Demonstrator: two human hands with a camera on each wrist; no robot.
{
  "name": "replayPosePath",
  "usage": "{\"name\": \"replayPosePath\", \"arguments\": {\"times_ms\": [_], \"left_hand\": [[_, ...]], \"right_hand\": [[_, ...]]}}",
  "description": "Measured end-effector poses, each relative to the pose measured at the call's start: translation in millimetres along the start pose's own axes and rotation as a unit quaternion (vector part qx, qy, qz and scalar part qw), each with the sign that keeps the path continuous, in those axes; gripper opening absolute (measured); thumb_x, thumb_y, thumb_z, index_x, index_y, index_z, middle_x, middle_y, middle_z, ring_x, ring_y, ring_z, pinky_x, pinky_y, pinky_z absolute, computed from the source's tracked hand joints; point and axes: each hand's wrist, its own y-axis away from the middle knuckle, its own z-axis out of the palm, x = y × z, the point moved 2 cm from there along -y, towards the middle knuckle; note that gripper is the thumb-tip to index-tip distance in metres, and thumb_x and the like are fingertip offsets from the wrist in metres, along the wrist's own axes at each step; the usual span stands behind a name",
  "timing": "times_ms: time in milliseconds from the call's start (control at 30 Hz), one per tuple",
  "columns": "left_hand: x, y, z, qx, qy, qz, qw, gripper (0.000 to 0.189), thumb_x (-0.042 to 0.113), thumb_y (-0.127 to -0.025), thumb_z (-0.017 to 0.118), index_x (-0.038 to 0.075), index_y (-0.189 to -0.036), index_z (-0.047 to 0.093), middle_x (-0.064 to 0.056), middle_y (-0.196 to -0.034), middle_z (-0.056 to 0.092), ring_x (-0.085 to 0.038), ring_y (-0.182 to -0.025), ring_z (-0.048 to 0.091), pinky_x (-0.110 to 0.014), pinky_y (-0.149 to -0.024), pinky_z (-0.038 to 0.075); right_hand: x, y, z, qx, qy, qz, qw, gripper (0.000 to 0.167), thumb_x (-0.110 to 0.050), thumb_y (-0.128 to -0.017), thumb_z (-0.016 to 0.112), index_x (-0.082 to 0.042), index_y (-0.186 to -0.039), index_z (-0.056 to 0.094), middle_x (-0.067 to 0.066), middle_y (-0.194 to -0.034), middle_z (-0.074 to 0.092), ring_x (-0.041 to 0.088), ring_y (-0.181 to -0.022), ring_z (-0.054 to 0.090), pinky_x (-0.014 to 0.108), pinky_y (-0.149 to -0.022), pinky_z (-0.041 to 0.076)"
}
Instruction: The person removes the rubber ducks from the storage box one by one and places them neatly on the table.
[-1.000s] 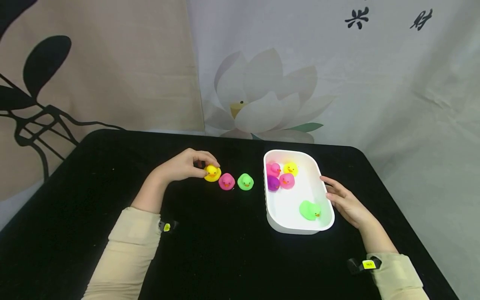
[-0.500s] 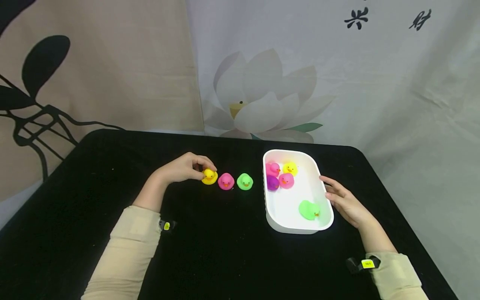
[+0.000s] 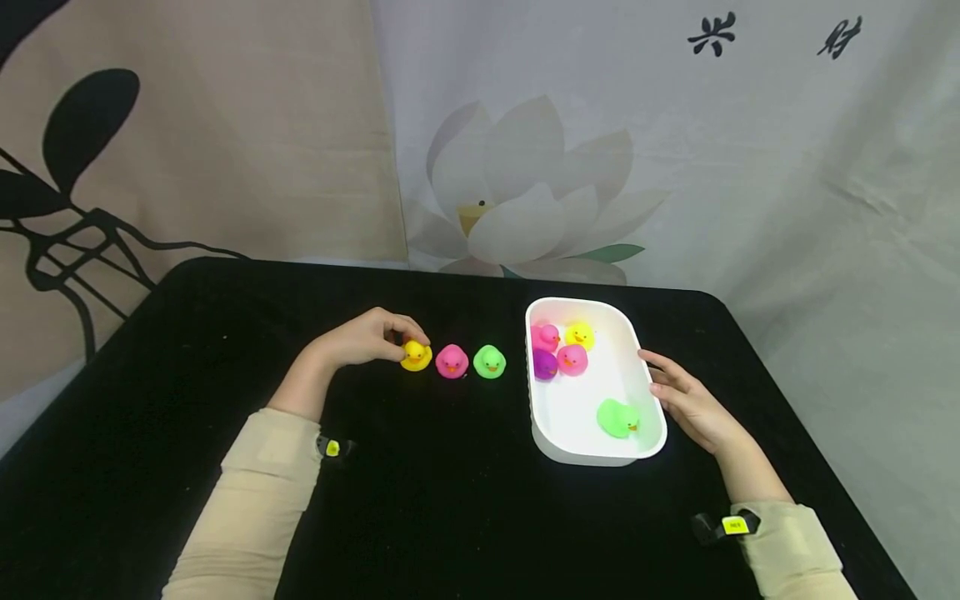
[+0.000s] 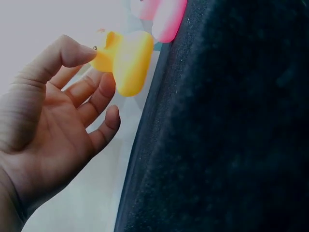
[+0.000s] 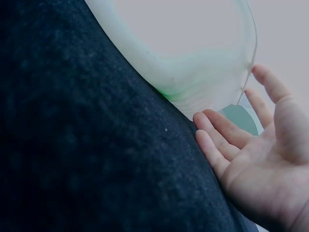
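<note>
My left hand [image 3: 367, 337] pinches a yellow rubber duck [image 3: 416, 357] by its head between thumb and fingers. The left wrist view shows the thumb at the head of the duck [image 4: 133, 63]. Just right of it on the black table stand a pink rubber duck [image 3: 452, 362] and a green rubber duck [image 3: 489, 362], in a row. Against the right side of a white plastic bin [image 3: 577, 457] rests my right hand [image 3: 693, 408], its fingers loosely extended. The right wrist view has these fingertips at the wall of the bin [image 5: 183, 77].
Inside the bin, two pink ducks, a yellow duck [image 3: 579, 336] and a purple duck [image 3: 545, 364] cluster at the far left. A green duck [image 3: 618, 418] lies near its front. Behind the black-covered table [image 3: 420, 500] hangs a printed curtain [image 3: 300, 125].
My left hand has shifted the yellow duck slightly left and toward me, widening the gap to the pink duck. The right hand and the bin stay in place.
</note>
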Motion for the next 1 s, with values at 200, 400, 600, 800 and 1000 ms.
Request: {"name": "replayPosePath", "arguments": {"times_ms": [200,400,600,800,1000], "left_hand": [[-5.3,-1.1,0.2,-0.002,0.004,-0.006,1.0,0.029,0.001,-0.086,0.062,0.006,-0.114,0.068,-0.008,-0.116,0.061,-0.029,-0.106,0.052,-0.042,-0.086,0.046],[-9.6,-1.7,1.4,-0.007,0.004,-0.013,0.9999,0.029,0.001,-0.087,0.061,0.007,-0.114,0.068,-0.008,-0.116,0.062,-0.028,-0.106,0.052,-0.043,-0.087,0.046],[-10.4,-0.5,2.3,-0.006,0.004,-0.021,0.9997,0.028,0.003,-0.087,0.062,0.009,-0.114,0.068,-0.007,-0.117,0.061,-0.028,-0.108,0.052,-0.045,-0.089,0.045],[-11.2,-0.5,2.7,-0.011,0.004,-0.022,0.9997,0.029,0.003,-0.088,0.061,0.009,-0.116,0.067,-0.007,-0.118,0.061,-0.028,-0.109,0.052,-0.047,-0.091,0.044],[-10.1,-0.3,3.2,-0.014,0.012,-0.023,0.9996,0.029,0.002,-0.088,0.061,0.008,-0.115,0.067,-0.007,-0.118,0.061,-0.028,-0.11,0.052,-0.048,-0.092,0.043]], "right_hand": [[-1,-0.5,0,0.001,-0.004,-0.003,1.0,0.054,-0.016,-0.1,0.05,-0.014,-0.15,0.029,0.028,-0.146,0.028,0.011,-0.117,0.052,0.024,-0.092,0.042],[0,-1.0,0,0.001,-0.007,-0.003,1.0,0.053,-0.015,-0.1,0.049,-0.014,-0.149,0.029,0.027,-0.145,0.028,0.011,-0.117,0.052,0.023,-0.092,0.042],[-1,-1.4,0,0.0,-0.009,-0.006,0.9999,0.053,-0.014,-0.1,0.049,-0.013,-0.149,0.029,0.027,-0.145,0.029,0.011,-0.117,0.052,0.023,-0.092,0.043],[-1,-1.2,0,-0.004,-0.016,-0.006,0.9998,0.053,-0.014,-0.1,0.049,-0.012,-0.149,0.029,0.028,-0.145,0.028,0.01,-0.117,0.052,0.023,-0.092,0.043],[0,-0.3,0,-0.001,-0.015,-0.001,0.9999,0.053,-0.015,-0.1,0.05,-0.014,-0.149,0.029,0.028,-0.146,0.026,0.01,-0.116,0.052,0.023,-0.092,0.043]]}}
